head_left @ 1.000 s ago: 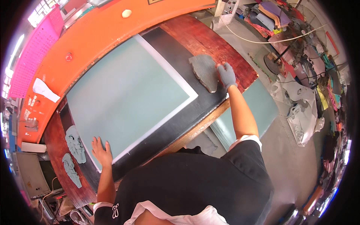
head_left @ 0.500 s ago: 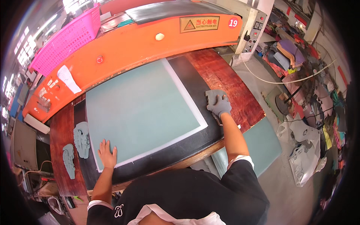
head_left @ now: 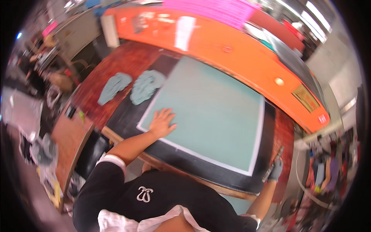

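A pale green rectangular sheet with a white margin (head_left: 210, 116) is laid flat on a black mat (head_left: 127, 116) over the red-brown wooden worktop (head_left: 129, 54), before an orange machine beam (head_left: 247, 58). Its near left corner is touched by the bare left hand (head_left: 162, 123), whose fingers are spread and hold nothing. By the grey-gloved right hand (head_left: 276, 171), a thin grey-brown piece (head_left: 279, 152) is gripped edge-on, its fingers apparently curled around it, though blurred. Two ridged pale green pieces (head_left: 115, 88) are set aside at left, seemingly finished; no cut-out is visible in the sheet, so its working is judged yet to be done.
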The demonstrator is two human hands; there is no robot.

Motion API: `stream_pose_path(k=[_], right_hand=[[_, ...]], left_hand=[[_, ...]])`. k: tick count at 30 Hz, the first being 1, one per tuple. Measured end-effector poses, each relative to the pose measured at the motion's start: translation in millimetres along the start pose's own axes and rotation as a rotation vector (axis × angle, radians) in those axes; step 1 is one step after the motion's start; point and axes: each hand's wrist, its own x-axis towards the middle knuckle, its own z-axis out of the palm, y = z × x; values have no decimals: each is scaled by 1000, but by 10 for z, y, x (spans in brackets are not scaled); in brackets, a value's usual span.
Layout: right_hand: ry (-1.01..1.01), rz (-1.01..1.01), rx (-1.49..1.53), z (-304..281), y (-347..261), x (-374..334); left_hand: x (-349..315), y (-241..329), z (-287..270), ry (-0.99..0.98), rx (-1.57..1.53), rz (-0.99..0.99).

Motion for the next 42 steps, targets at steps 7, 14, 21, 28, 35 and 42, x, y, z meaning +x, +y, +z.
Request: stream_pose_path(k=[7,14,21,28,35,42], right_hand=[[-408,-131,80,1741,-497,-647],[-655,54,-141,3616,-542,-1583],[-460,-370,-583,4943,-324,-2100],[-228,-432,-1103,5338,-159,-2356],[-401,-230,-460,4582,-22,-2147],[-592,-791,-969,4199,191,-2459]], left_hand=[[-10,13,-83,35,-33,10],[-220,-777,-494,133,-322,241],[-403,-1252,-453,89,-488,316],[-372,-1292,-440,80,-627,312],[133,-1440,-459,132,-707,310],[1127,-1378,-227,-119,-712,98]])
